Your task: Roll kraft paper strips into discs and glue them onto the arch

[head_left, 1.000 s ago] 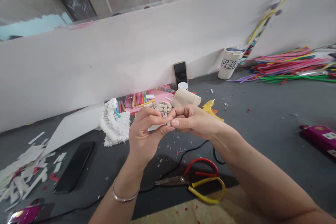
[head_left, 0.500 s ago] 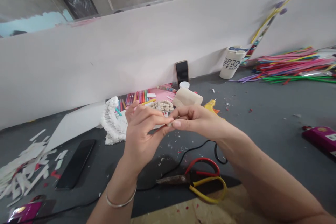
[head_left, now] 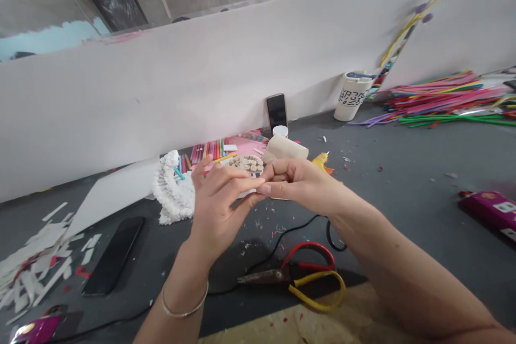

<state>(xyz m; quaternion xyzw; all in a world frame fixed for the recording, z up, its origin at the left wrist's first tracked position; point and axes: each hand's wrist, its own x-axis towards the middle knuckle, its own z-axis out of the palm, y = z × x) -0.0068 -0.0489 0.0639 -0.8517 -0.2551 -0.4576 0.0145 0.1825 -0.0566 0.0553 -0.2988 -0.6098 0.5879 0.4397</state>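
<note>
My left hand (head_left: pixel 223 199) and my right hand (head_left: pixel 296 183) meet fingertip to fingertip above the table, both closed in a pinch. Whatever lies between them is tiny and hidden by the fingers. Just behind the fingertips sits a cluster of small beige rolled pieces (head_left: pixel 252 163). A cream cardboard tube (head_left: pixel 285 148) lies behind my right hand. To the left of my left hand stands a white, bumpy curved form (head_left: pixel 171 191). Below the hands, scissors (head_left: pixel 298 275) with one red and one yellow handle lie on the table.
A black phone (head_left: pixel 114 255) and white paper strips (head_left: pixel 36 266) lie at left. Another phone (head_left: pixel 277 112) leans on the white partition (head_left: pixel 209 70). Farther right are a white cup (head_left: pixel 352 98), colourful pipe cleaners (head_left: pixel 439 99) and a purple box (head_left: pixel 489 212). A black cable (head_left: pixel 282 239) crosses the table.
The fingertips have shifted slightly, and the small pale piece seen between them before is now covered. The whole view has moved a little.
</note>
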